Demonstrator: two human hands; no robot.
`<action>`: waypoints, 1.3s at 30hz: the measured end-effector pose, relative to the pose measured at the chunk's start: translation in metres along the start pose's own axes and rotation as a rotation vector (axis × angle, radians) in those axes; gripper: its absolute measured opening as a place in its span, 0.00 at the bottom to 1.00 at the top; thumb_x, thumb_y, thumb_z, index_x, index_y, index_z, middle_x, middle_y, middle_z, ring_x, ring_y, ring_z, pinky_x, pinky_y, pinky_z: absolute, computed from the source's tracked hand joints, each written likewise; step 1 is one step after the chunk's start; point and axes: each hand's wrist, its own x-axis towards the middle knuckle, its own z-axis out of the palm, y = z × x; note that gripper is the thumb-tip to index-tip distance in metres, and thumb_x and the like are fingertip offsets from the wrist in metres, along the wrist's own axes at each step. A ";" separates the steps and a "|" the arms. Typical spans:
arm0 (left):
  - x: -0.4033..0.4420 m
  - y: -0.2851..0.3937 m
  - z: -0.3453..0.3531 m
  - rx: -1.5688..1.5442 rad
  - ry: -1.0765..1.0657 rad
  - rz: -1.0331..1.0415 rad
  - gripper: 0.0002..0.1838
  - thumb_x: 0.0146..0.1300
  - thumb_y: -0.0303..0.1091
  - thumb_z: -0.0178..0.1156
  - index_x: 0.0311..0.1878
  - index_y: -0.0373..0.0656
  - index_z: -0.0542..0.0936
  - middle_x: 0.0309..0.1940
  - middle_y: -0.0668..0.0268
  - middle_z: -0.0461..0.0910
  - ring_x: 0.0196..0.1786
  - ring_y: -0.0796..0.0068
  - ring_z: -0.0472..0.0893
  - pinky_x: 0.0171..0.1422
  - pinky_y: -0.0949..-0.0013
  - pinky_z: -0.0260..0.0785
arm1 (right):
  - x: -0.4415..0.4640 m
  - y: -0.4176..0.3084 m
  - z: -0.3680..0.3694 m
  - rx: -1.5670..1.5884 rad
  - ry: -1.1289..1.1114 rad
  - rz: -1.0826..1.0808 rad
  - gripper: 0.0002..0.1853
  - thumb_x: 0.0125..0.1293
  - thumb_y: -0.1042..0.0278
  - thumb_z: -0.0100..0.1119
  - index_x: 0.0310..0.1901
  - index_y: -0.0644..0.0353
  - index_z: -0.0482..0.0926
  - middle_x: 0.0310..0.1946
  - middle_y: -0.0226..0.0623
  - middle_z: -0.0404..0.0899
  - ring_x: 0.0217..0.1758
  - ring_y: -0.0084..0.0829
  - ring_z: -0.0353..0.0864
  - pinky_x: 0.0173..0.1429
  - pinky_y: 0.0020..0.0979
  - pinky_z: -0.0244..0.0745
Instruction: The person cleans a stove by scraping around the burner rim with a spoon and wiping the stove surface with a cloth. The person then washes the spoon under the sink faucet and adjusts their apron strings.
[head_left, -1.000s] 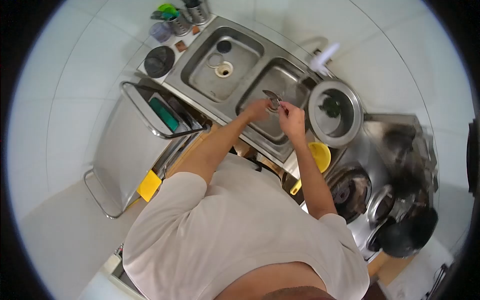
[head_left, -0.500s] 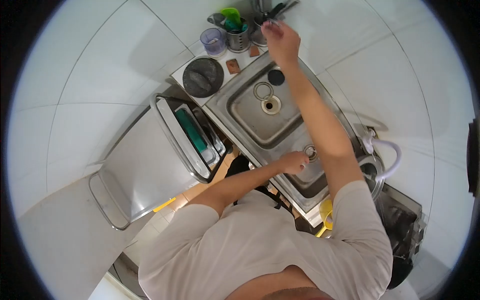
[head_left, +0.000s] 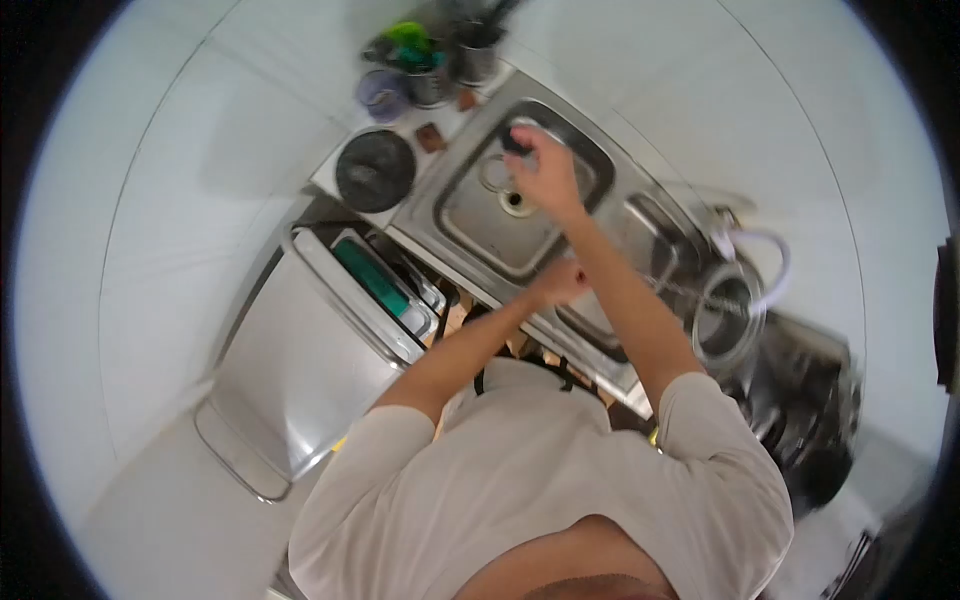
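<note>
My right hand [head_left: 545, 178] is over the far basin of the steel sink [head_left: 420, 222], thumb and fingers apart, with nothing visible between them. Just beyond its fingertips is a black round disc [head_left: 515, 140], partly covered by the hand. A thin ring [head_left: 492, 172] lies in the same basin beside the drain [head_left: 515, 202]. My left hand [head_left: 560, 283] is closed above the divide between the two basins, under my right forearm. Whatever it holds, if anything, is hidden and blurred.
A dark stone mortar [head_left: 375, 172], a clear purple cup [head_left: 383, 95] and metal utensil holders [head_left: 475, 60] stand on the counter corner. A steel trolley [head_left: 300, 350] is at the left. To the right are a large metal pot [head_left: 725, 315] and a white hose [head_left: 785, 262].
My right hand has come down from the utensil holders to the far basin. My left hand has moved up and left, away from the near basin's drain. The view has shifted.
</note>
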 end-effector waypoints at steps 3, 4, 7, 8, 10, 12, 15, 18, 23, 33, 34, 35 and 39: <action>0.038 -0.036 0.025 0.119 0.257 0.443 0.11 0.60 0.33 0.60 0.43 0.37 0.83 0.30 0.58 0.84 0.35 0.61 0.84 0.41 0.62 0.74 | -0.128 0.025 -0.061 0.142 0.066 0.425 0.18 0.58 0.67 0.65 0.50 0.61 0.83 0.43 0.43 0.86 0.45 0.34 0.85 0.49 0.33 0.78; 0.055 -0.053 0.034 0.182 0.246 0.483 0.11 0.61 0.34 0.61 0.42 0.37 0.84 0.29 0.61 0.84 0.34 0.66 0.84 0.40 0.65 0.74 | -0.167 0.053 -0.076 0.153 0.128 0.587 0.17 0.58 0.69 0.65 0.49 0.63 0.83 0.41 0.42 0.86 0.44 0.31 0.85 0.47 0.30 0.79; 0.069 -0.005 0.050 0.174 -0.128 -0.128 0.11 0.61 0.34 0.63 0.43 0.38 0.85 0.30 0.63 0.86 0.32 0.72 0.84 0.38 0.70 0.74 | -0.234 0.092 -0.137 0.336 0.318 0.868 0.13 0.62 0.72 0.65 0.48 0.66 0.82 0.38 0.36 0.85 0.39 0.25 0.84 0.43 0.26 0.79; 0.072 0.029 0.055 0.162 -0.181 -0.311 0.11 0.61 0.34 0.64 0.43 0.38 0.85 0.31 0.63 0.86 0.31 0.73 0.84 0.37 0.71 0.74 | -0.243 0.099 -0.158 0.332 0.387 0.863 0.12 0.62 0.73 0.65 0.47 0.66 0.82 0.37 0.35 0.85 0.38 0.25 0.84 0.41 0.25 0.79; 0.089 0.016 0.088 -0.019 -0.155 -0.208 0.11 0.59 0.34 0.66 0.41 0.38 0.85 0.31 0.63 0.86 0.30 0.74 0.83 0.37 0.71 0.74 | -0.253 0.112 -0.188 0.337 0.500 0.849 0.11 0.63 0.75 0.63 0.46 0.67 0.82 0.35 0.35 0.84 0.36 0.24 0.84 0.39 0.24 0.79; 0.103 0.015 0.112 -0.079 -0.114 -0.147 0.10 0.58 0.34 0.68 0.39 0.38 0.85 0.31 0.63 0.86 0.30 0.75 0.83 0.38 0.71 0.74 | -0.257 0.128 -0.212 0.418 0.531 0.827 0.10 0.64 0.75 0.62 0.46 0.66 0.82 0.34 0.34 0.84 0.35 0.23 0.84 0.38 0.24 0.79; 0.109 0.044 0.129 0.081 -0.035 -0.111 0.10 0.56 0.33 0.70 0.38 0.38 0.85 0.30 0.64 0.85 0.31 0.76 0.83 0.39 0.72 0.74 | -0.260 0.147 -0.242 0.209 0.536 0.718 0.13 0.59 0.71 0.63 0.43 0.70 0.83 0.31 0.45 0.86 0.32 0.35 0.86 0.40 0.33 0.80; 0.110 0.050 0.139 0.225 0.011 -0.085 0.11 0.56 0.34 0.71 0.37 0.37 0.85 0.30 0.64 0.85 0.32 0.77 0.82 0.40 0.72 0.73 | -0.249 0.155 -0.295 -0.473 0.575 0.522 0.15 0.57 0.68 0.64 0.45 0.66 0.83 0.36 0.53 0.85 0.38 0.48 0.86 0.47 0.42 0.80; 0.118 0.070 0.158 0.000 -0.038 -0.139 0.11 0.57 0.34 0.70 0.37 0.36 0.85 0.30 0.64 0.85 0.31 0.76 0.82 0.40 0.71 0.74 | -0.217 0.204 -0.343 -0.599 0.570 0.521 0.09 0.58 0.65 0.62 0.37 0.59 0.86 0.34 0.51 0.85 0.41 0.53 0.84 0.49 0.47 0.79; 0.116 0.047 0.163 0.157 0.107 -0.140 0.04 0.54 0.27 0.65 0.31 0.37 0.84 0.28 0.62 0.85 0.25 0.72 0.82 0.32 0.66 0.73 | -0.203 0.229 -0.370 -0.625 0.527 0.359 0.09 0.60 0.60 0.66 0.37 0.56 0.87 0.31 0.48 0.85 0.37 0.51 0.84 0.44 0.47 0.78; 0.100 0.070 0.163 0.344 0.130 -0.137 0.04 0.53 0.26 0.64 0.31 0.37 0.84 0.28 0.61 0.86 0.25 0.71 0.82 0.33 0.66 0.73 | -0.199 0.226 -0.376 -0.601 0.521 0.425 0.10 0.59 0.60 0.66 0.35 0.56 0.86 0.31 0.48 0.85 0.37 0.51 0.84 0.44 0.47 0.78; 0.092 0.084 0.162 0.531 0.155 -0.131 0.04 0.53 0.26 0.63 0.32 0.38 0.84 0.28 0.59 0.86 0.25 0.69 0.82 0.34 0.66 0.74 | -0.193 0.220 -0.385 -0.576 0.516 0.488 0.10 0.58 0.59 0.67 0.34 0.56 0.86 0.32 0.48 0.85 0.38 0.51 0.84 0.44 0.46 0.79; 0.075 0.056 0.152 0.569 0.175 -0.082 0.10 0.50 0.28 0.64 0.37 0.38 0.84 0.28 0.56 0.85 0.25 0.66 0.82 0.36 0.65 0.74 | -0.198 0.201 -0.380 -0.594 0.664 0.355 0.12 0.54 0.59 0.70 0.28 0.58 0.81 0.28 0.46 0.83 0.35 0.48 0.84 0.41 0.45 0.78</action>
